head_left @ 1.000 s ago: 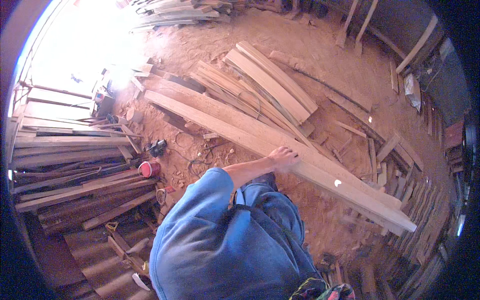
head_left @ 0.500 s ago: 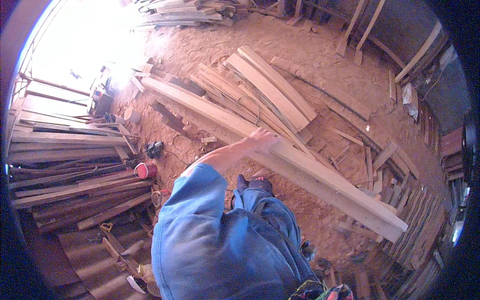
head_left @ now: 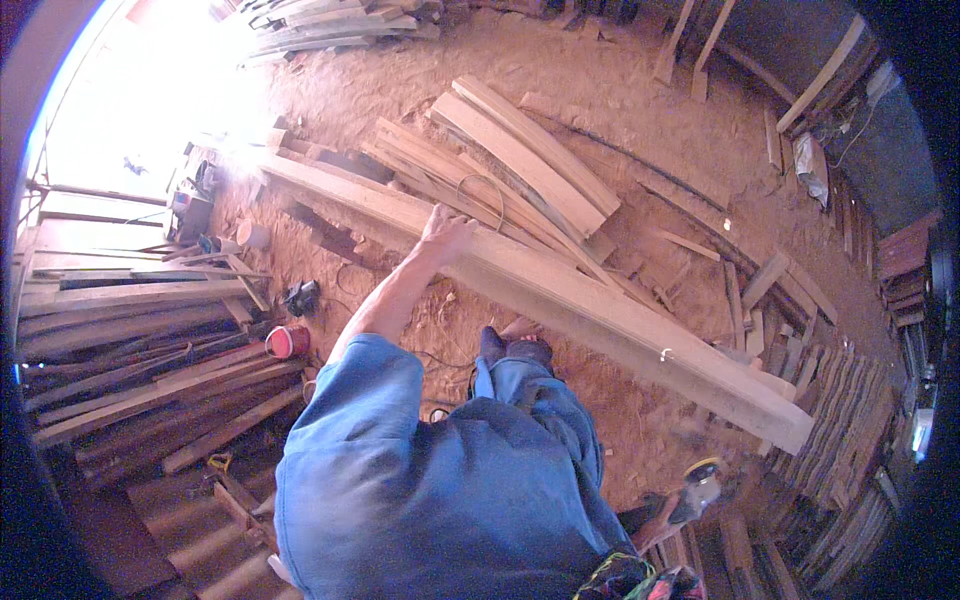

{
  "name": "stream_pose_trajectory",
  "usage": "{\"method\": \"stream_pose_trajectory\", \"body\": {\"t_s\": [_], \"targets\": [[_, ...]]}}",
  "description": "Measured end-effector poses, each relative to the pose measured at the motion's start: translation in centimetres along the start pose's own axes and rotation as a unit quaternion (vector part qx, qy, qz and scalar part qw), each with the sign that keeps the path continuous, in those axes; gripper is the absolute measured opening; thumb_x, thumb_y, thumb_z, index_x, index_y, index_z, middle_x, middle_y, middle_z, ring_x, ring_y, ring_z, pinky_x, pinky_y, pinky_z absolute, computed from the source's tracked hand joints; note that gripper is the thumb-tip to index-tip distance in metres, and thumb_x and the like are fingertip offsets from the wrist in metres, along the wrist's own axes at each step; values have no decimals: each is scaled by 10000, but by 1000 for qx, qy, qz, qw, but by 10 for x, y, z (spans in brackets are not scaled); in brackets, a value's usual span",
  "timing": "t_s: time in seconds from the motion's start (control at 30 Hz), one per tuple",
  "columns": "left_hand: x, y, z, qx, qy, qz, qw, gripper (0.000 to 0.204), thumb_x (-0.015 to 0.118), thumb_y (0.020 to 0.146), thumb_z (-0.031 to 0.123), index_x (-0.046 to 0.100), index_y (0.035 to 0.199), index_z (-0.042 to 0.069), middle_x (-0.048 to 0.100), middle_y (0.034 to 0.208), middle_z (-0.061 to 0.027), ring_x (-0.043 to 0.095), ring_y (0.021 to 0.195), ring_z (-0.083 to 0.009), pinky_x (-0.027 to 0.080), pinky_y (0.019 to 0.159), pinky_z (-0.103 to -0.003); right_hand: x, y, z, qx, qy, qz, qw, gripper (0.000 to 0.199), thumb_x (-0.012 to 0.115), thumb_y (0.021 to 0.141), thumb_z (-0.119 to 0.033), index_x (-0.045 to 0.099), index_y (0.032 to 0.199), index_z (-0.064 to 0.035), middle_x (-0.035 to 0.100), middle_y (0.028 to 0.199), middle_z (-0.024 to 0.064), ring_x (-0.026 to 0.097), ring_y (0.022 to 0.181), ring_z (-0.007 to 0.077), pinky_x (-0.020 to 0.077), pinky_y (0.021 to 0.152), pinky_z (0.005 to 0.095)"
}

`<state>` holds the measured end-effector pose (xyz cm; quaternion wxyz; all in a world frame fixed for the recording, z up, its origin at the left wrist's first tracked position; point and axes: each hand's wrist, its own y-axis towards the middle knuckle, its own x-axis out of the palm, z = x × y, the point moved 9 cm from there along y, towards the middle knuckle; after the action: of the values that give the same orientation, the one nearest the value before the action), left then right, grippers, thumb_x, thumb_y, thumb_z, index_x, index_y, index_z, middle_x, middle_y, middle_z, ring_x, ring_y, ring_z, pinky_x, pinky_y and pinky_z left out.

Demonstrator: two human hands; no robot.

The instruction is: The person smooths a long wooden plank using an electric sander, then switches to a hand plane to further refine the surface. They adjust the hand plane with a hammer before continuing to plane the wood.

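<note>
A long pale wooden beam (head_left: 600, 305) stretches across in front of me, from the upper left to the lower right. My left hand (head_left: 447, 237) lies over its upper edge, fingers curled round the wood. Low on the right, my right hand (head_left: 655, 528) is partly hidden by my body and blurred. At its far end is what looks like a hand-held grinder or sander (head_left: 703, 484), with a round, yellow-rimmed disc. This tool is apart from the beam, on its near side. The fingers on it are hard to make out.
Planks (head_left: 530, 160) lie on the reddish ground beyond the beam. Stacked timber (head_left: 150, 310) fills the left, near a red bucket (head_left: 288, 342) and a dark power tool (head_left: 300, 297). Offcuts (head_left: 765, 290) and a rough slatted stack (head_left: 840, 420) are at the right.
My left hand has slid left along the beam, away from its right end. My right hand and the disc tool have come into view at the lower right.
</note>
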<state>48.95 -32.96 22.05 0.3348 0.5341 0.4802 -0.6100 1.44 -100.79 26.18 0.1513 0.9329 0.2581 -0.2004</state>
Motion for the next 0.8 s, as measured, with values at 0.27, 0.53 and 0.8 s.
{"method": "stream_pose_trajectory", "body": {"t_s": [0.27,0.53,0.8], "targets": [[-79,-51,417,310,-402,-29,861,980,871,723,546,451,1474,76,592,1384,-255,607,1242,-436,522,1025,-503,69,90,-87,69,194,25,978,655,747,958,-304,445,1439,24,656,1239,246,698,1034,340,617,870,458],[-115,-91,497,243,-521,-145,805,930,867,696,365,373,1370,-44,674,1107,-326,669,1074,-471,550,920,-536,171,78,-191,54,380,-189,904,786,583,996,-607,467,1411,50,662,1236,208,681,1017,335,597,869,490],[-104,-112,461,158,-515,-85,838,888,863,695,324,392,1344,-56,685,1049,-319,682,1021,-483,566,878,-534,209,45,-175,260,342,-208,879,905,492,917,-816,567,1272,14,699,1029,169,707,868,293,595,803,424]]}}
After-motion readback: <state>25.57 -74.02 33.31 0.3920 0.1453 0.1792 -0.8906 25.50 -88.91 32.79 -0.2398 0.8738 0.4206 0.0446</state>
